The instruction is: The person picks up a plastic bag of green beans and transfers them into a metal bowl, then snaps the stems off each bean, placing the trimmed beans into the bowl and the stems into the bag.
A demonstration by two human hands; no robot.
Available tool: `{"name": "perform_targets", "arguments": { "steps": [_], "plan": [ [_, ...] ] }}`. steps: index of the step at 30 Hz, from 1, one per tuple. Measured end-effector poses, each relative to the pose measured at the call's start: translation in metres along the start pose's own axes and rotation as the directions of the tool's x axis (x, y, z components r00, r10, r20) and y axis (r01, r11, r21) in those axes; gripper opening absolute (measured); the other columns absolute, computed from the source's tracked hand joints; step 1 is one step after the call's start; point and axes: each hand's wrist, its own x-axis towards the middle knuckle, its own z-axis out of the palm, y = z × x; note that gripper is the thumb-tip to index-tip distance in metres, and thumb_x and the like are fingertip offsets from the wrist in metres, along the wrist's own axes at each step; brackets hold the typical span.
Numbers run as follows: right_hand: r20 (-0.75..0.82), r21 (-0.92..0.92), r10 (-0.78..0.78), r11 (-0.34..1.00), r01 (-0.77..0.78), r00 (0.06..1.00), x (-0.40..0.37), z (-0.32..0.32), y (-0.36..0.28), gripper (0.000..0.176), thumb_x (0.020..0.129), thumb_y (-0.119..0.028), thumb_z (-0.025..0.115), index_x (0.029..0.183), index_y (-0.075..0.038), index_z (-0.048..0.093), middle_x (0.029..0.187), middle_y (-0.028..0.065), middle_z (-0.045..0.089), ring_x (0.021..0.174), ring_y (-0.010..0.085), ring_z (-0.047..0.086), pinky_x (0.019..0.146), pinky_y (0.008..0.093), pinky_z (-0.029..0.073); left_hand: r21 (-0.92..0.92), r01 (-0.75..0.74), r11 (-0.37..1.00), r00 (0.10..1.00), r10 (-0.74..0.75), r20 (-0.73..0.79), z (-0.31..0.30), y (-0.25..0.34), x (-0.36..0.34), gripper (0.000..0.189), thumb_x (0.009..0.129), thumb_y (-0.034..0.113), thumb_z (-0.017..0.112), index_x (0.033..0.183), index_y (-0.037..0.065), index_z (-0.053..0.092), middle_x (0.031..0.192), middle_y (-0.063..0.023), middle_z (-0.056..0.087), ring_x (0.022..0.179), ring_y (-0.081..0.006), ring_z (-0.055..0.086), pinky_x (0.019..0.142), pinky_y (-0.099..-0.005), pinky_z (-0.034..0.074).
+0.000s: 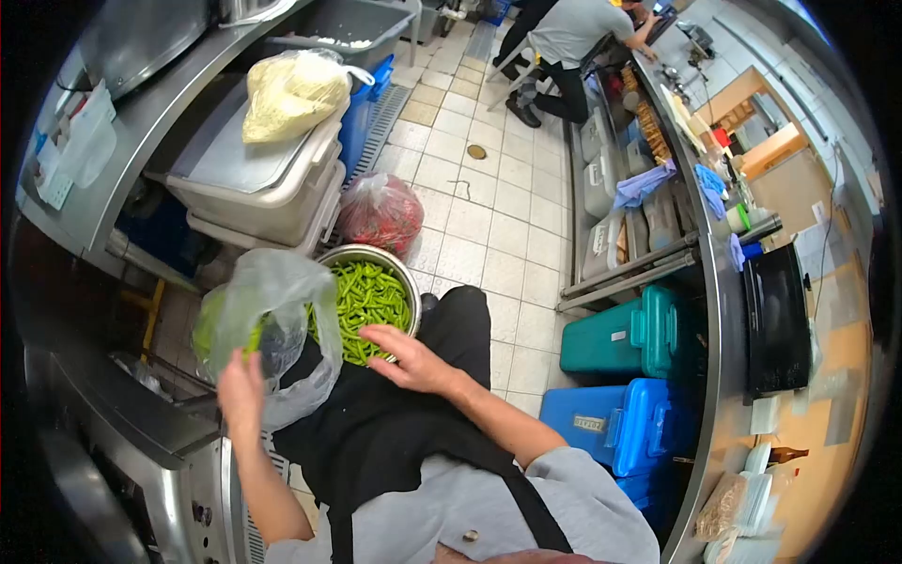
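at near left, by the lap | left hand point(241, 387) clenched on clear plastic bag point(272, 282), a few beans inside | right hand point(406, 362) flat, fingers spread, resting on green beans point(362, 296) in metal bowl point(371, 250) | bag likely light, limp, slippery: best gripped by bunched film
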Motion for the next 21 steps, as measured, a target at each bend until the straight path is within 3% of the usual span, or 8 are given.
{"name": "perform_targets", "arguments": {
  "steps": [3, 5, 7, 11, 12, 13, 14, 21],
  "plan": [
    [0.029, 0.056, 0.068, 0.996, -0.069, 0.997, -0.010, -0.002, -0.001, 0.042, 0.093, -0.012, 0.065, 0.131, 0.002, 0.052, 0.126, 0.0200, 0.059, 0.117, 0.0337, 0.058, 0.099, 0.0390, 0.047, -0.096, 0.292, 0.952, 0.942, -0.304, -0.144, -0.017, -0.061, 0.010, 0.034, 0.102, 0.032, 0.050, 0.115, 0.002, 0.059, 0.098, -0.0278, 0.067, 0.093, -0.0469, 0.063, 0.076, -0.0529, 0.049],
    [0.035, 0.082, 0.105, 0.991, -0.108, 0.994, -0.020, 0.000, 0.010, 0.040, 0.094, -0.010, 0.064, 0.132, 0.001, 0.054, 0.121, 0.0168, 0.061, 0.109, 0.0276, 0.062, 0.090, 0.0352, 0.052, -0.181, 0.230, 0.956, 0.880, -0.284, -0.380, -0.040, -0.080, 0.003, 0.035, 0.103, 0.028, 0.051, 0.122, 0.000, 0.056, 0.109, -0.0283, 0.066, 0.099, -0.0464, 0.062, 0.080, -0.0500, 0.049],
    [0.020, 0.067, 0.093, 0.993, -0.094, 0.995, -0.027, 0.007, 0.020, 0.039, 0.095, -0.010, 0.064, 0.131, 0.001, 0.055, 0.118, 0.0163, 0.062, 0.106, 0.0272, 0.063, 0.089, 0.0353, 0.052, -0.456, 0.082, 0.886, 0.779, -0.342, -0.526, -0.074, -0.028, -0.019, 0.037, 0.103, 0.028, 0.051, 0.125, -0.001, 0.055, 0.111, -0.0284, 0.065, 0.101, -0.0464, 0.062, 0.082, -0.0496, 0.049],
    [0.047, 0.150, 0.162, 0.974, -0.167, 0.986, -0.018, 0.008, 0.011, 0.035, 0.095, -0.009, 0.062, 0.128, 0.002, 0.056, 0.115, 0.0168, 0.062, 0.104, 0.0280, 0.063, 0.089, 0.0352, 0.051, -0.504, 0.045, 0.863, 0.689, -0.392, -0.610, -0.100, -0.011, -0.036, 0.033, 0.101, 0.025, 0.054, 0.119, -0.002, 0.057, 0.107, -0.0286, 0.065, 0.100, -0.0461, 0.061, 0.082, -0.0480, 0.049],
    [0.043, 0.178, 0.144, 0.973, -0.150, 0.989, -0.015, 0.009, 0.008, 0.034, 0.095, -0.009, 0.062, 0.128, 0.002, 0.056, 0.114, 0.0161, 0.063, 0.101, 0.0278, 0.064, 0.088, 0.0356, 0.051, -0.223, 0.232, 0.947, 0.884, -0.301, -0.357, -0.106, -0.026, -0.038, 0.030, 0.099, 0.023, 0.056, 0.116, -0.002, 0.058, 0.105, -0.0287, 0.065, 0.098, -0.0456, 0.062, 0.081, -0.0466, 0.049],
    [0.042, 0.177, 0.143, 0.973, -0.148, 0.989, -0.015, 0.008, 0.008, 0.034, 0.095, -0.009, 0.062, 0.128, 0.002, 0.056, 0.114, 0.0161, 0.063, 0.101, 0.0278, 0.064, 0.088, 0.0356, 0.051, 0.122, 0.286, 0.951, 0.958, -0.284, -0.035, -0.114, -0.031, -0.041, 0.027, 0.097, 0.020, 0.058, 0.112, -0.002, 0.059, 0.103, -0.0287, 0.065, 0.096, -0.0451, 0.062, 0.080, -0.0452, 0.049],
    [0.058, 0.151, 0.125, 0.980, -0.133, 0.990, -0.014, 0.007, 0.008, 0.034, 0.096, -0.009, 0.061, 0.127, 0.002, 0.056, 0.112, 0.0160, 0.064, 0.101, 0.0276, 0.064, 0.088, 0.0357, 0.051, 0.169, 0.255, 0.952, 0.966, -0.257, -0.007, -0.116, -0.031, -0.044, 0.023, 0.093, 0.017, 0.060, 0.102, -0.004, 0.061, 0.094, -0.0281, 0.065, 0.091, -0.0458, 0.062, 0.076, -0.0456, 0.049],
    [0.049, 0.243, 0.262, 0.933, -0.266, 0.964, -0.023, -0.002, 0.008, 0.031, 0.098, -0.013, 0.058, 0.125, 0.002, 0.059, 0.116, 0.0164, 0.065, 0.106, 0.0287, 0.064, 0.092, 0.0349, 0.050, -0.347, 0.089, 0.934, 0.924, 0.053, 0.379, -0.189, 0.061, -0.071, 0.021, 0.091, 0.020, 0.064, 0.093, -0.001, 0.065, 0.076, -0.0219, 0.065, 0.075, -0.0470, 0.062, 0.065, -0.0512, 0.047]
  ]
}}
